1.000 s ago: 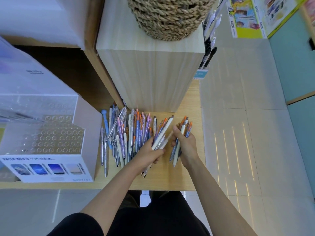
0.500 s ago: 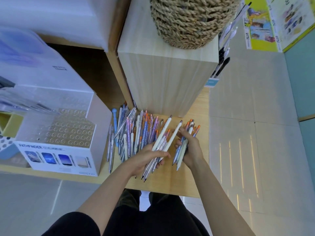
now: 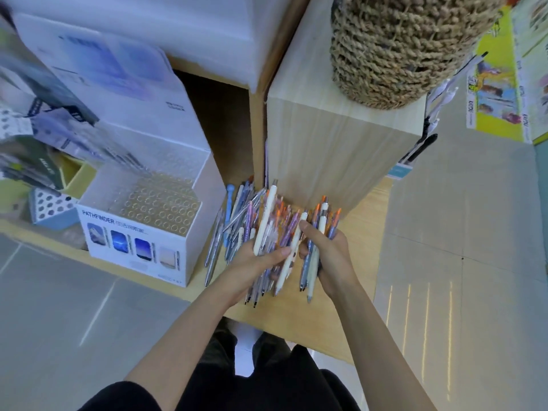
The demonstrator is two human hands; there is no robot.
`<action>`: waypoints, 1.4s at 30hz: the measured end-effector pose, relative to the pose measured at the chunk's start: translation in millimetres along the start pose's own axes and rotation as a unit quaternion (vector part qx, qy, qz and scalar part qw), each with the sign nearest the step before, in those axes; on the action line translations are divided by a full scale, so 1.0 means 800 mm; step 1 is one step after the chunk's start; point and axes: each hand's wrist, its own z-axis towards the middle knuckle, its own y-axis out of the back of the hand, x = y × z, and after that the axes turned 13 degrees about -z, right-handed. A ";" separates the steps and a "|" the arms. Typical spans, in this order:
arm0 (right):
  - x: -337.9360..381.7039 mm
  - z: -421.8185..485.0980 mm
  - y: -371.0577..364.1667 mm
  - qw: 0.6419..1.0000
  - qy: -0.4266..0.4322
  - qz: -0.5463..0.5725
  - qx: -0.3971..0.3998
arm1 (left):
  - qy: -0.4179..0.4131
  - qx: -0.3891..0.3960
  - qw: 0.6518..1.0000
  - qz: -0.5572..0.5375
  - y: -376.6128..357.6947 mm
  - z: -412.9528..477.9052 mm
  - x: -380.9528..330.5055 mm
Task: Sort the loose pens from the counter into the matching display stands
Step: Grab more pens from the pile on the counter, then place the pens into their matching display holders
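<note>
A pile of loose pens [image 3: 237, 221] lies on the wooden counter [image 3: 361, 241] against a tall wooden block. My left hand [image 3: 255, 262] grips a bundle of pens, a cream-white pen [image 3: 265, 221] sticking up from it. My right hand [image 3: 329, 256] grips several orange-tipped and white pens [image 3: 321, 221], and its fingertips touch another white pen [image 3: 292, 250] between the two hands. A white display stand [image 3: 166, 232] marked PATHFINDER, with rows of round holes, stands to the left of the pile.
A wooden block [image 3: 335, 143] carries a woven basket [image 3: 397, 48] behind the pens. Further display boxes, a yellow holder [image 3: 77, 176] and a blue perforated holder [image 3: 50, 206] crowd the left. More pens hang on the block's right side [image 3: 427, 143]. The counter's front edge borders tiled floor.
The view has swung left and closer. My hands have drawn together, and the white pen now lies between them with my right fingertips on it.
</note>
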 end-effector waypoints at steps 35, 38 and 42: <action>0.016 -0.151 -0.541 0.975 0.043 0.043 0.214 | -0.160 -0.153 0.958 -0.181 0.440 -0.310 -0.123; 0.020 -0.148 -0.583 0.978 0.051 0.013 0.203 | -0.165 -0.168 0.954 -0.184 0.470 -0.311 -0.136; 0.027 -0.126 -0.630 0.974 0.047 0.016 0.220 | -0.173 -0.133 0.949 -0.228 0.517 -0.304 -0.162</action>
